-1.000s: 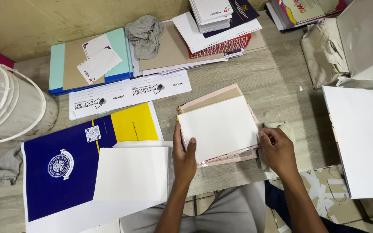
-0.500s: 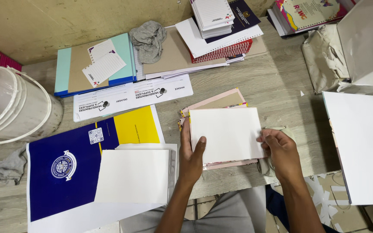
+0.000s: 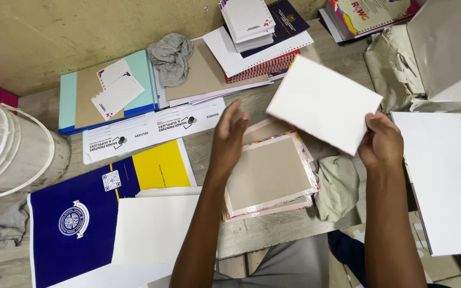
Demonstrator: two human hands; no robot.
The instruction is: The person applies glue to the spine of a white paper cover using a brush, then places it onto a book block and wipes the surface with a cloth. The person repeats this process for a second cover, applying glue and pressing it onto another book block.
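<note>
My right hand (image 3: 381,142) grips the near right corner of a white pad of sheets (image 3: 322,102) and holds it tilted in the air above the table. My left hand (image 3: 229,140) hovers open, fingers spread, just left of that pad and over a stack of pink-edged pads (image 3: 269,177) whose top shows a brown card backing. The stack lies flat on the wooden table (image 3: 273,232), right in front of me.
A blue and yellow printed sheet (image 3: 89,218) under a white sheet (image 3: 153,229) lies at left, beside a white bucket (image 3: 9,152). Stacked notebooks (image 3: 252,26), a grey rag (image 3: 173,56), a long printed form (image 3: 150,128), a spiral pad (image 3: 446,181) and a cloth (image 3: 337,186) surround the stack.
My right hand has lifted the white top pad off the stack and swung it up to the right. My left hand has let go and risen, uncovering the brown backing.
</note>
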